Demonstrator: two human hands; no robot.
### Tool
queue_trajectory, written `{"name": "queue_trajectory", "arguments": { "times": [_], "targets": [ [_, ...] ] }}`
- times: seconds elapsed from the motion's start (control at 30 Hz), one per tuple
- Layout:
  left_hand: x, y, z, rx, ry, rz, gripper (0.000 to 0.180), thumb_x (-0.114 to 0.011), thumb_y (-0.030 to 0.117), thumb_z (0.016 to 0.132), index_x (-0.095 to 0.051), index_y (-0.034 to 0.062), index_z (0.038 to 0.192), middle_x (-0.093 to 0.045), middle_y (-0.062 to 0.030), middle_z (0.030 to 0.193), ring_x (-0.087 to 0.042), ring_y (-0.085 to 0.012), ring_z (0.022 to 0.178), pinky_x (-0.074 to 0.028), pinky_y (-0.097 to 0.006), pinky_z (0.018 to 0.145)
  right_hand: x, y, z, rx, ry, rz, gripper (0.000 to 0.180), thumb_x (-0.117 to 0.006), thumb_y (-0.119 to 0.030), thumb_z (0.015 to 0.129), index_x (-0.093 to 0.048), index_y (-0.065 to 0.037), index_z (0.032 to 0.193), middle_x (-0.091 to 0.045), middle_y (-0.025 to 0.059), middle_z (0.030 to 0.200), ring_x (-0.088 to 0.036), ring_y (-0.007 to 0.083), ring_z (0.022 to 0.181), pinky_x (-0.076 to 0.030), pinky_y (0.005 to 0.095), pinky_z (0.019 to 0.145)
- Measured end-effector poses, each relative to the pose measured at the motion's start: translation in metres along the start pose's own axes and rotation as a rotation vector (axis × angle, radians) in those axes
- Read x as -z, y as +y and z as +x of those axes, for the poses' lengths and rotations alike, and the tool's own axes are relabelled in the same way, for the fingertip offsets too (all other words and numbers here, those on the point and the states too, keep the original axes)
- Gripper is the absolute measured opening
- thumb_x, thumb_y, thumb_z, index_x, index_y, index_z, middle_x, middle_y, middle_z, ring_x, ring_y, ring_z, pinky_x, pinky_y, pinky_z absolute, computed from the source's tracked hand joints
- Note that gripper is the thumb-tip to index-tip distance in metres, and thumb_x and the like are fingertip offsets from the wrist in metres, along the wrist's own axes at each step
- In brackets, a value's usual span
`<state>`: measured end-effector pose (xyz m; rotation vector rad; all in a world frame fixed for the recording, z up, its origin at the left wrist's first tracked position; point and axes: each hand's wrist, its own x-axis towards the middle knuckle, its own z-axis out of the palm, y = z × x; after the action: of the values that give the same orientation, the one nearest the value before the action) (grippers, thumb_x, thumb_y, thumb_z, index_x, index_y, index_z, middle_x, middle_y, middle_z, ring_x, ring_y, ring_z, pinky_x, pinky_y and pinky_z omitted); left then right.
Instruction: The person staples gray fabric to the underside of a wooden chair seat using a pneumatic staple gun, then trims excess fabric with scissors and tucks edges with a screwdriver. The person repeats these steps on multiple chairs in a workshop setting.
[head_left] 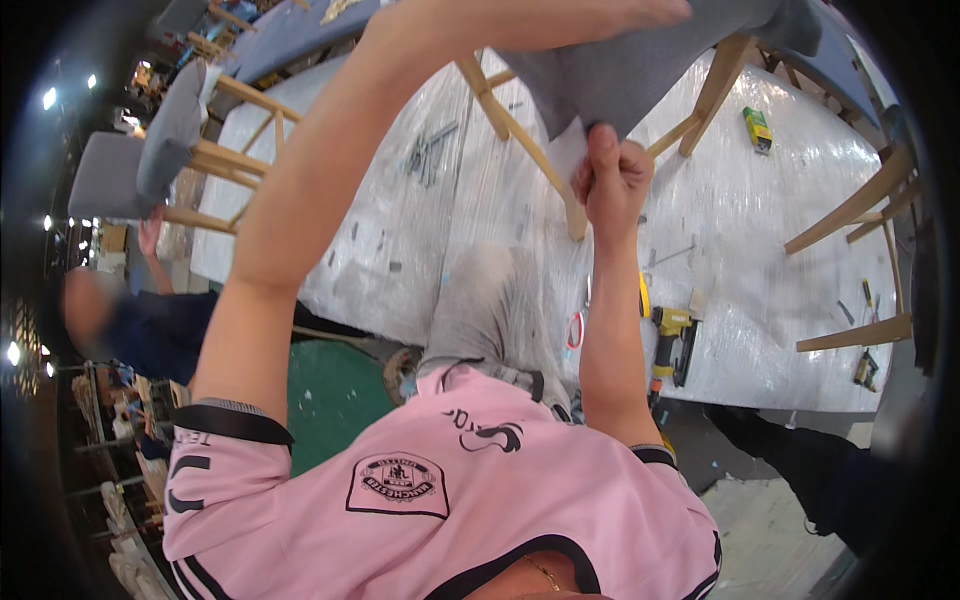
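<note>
A chair with pale wooden legs stands in front of me at the top of the head view, its seat draped with grey fabric. My left hand lies flat across the top of this fabric, fingers stretched to the right. Lower down, my right hand is closed at the fabric's hanging edge, thumb on top, pinching it. The far part of the seat is cut off by the upper edge of the picture.
The plastic-wrapped table bears a yellow-black nail gun, red-handled scissors, a green-yellow box and several metal rods. Grey chairs stand left, near another person. More chair legs are at right, beyond a dark-clothed leg.
</note>
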<state>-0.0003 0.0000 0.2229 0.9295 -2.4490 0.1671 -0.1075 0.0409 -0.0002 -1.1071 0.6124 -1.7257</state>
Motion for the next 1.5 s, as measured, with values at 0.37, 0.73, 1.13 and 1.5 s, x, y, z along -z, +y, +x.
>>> {"name": "queue_trajectory", "arguments": {
  "times": [0.37, 0.73, 1.13, 1.5],
  "targets": [
    [-0.032, -0.005, -0.006, -0.034, 0.336, 0.075, 0.066, -0.069, 0.035, 0.088, -0.053, 0.0008, 0.142, -0.058, -0.0263, 0.14, -0.056, -0.0424, 0.127, -0.041, -0.048, 0.113, -0.004, 0.002, -0.008, -0.074, 0.037, 0.031, 0.06, -0.066, -0.042, 0.102, -0.051, -0.007, 0.055, -0.051, 0.0016, 0.05, -0.045, 0.0089, 0.042, -0.03, 0.0258, 0.039],
    [-0.147, -0.011, -0.093, 0.493, 0.809, -0.785, 0.154, -0.093, 0.055, 0.067, 0.019, 0.0072, 0.161, 0.001, -0.0277, 0.167, -0.009, -0.0406, 0.156, -0.02, -0.048, 0.125, -0.01, 0.002, -0.008, -0.074, -0.042, 0.074, 0.057, -0.056, -0.04, 0.107, -0.047, -0.011, 0.059, -0.047, 0.0009, 0.049, -0.04, 0.0111, 0.038, -0.032, 0.0288, 0.038],
    [-0.145, -0.012, -0.108, 0.385, 0.685, -1.235, 0.153, -0.079, 0.07, 0.075, 0.042, 0.0155, 0.151, 0.01, -0.0233, 0.169, -0.007, -0.0372, 0.157, -0.016, -0.045, 0.126, 0.081, 0.002, -0.052, -0.484, -0.015, -0.429, 0.03, -0.058, -0.027, 0.106, -0.062, 0.001, 0.117, -0.067, 0.0098, 0.098, -0.067, 0.0203, 0.092, -0.056, 0.0353, 0.077],
    [-0.145, -0.002, -0.096, 0.349, 0.643, -1.14, 0.146, -0.064, 0.081, 0.079, 0.045, 0.0123, 0.149, 0.025, -0.0202, 0.166, 0.006, -0.0347, 0.158, -0.01, -0.051, 0.127, 0.334, 0.132, -0.326, -0.944, 0.364, -1.675, 0.081, -0.084, -0.026, 0.072, -0.046, -0.007, 0.141, -0.054, 0.0265, 0.132, -0.055, 0.0477, 0.123, -0.05, 0.053, 0.102]
  ]
}}
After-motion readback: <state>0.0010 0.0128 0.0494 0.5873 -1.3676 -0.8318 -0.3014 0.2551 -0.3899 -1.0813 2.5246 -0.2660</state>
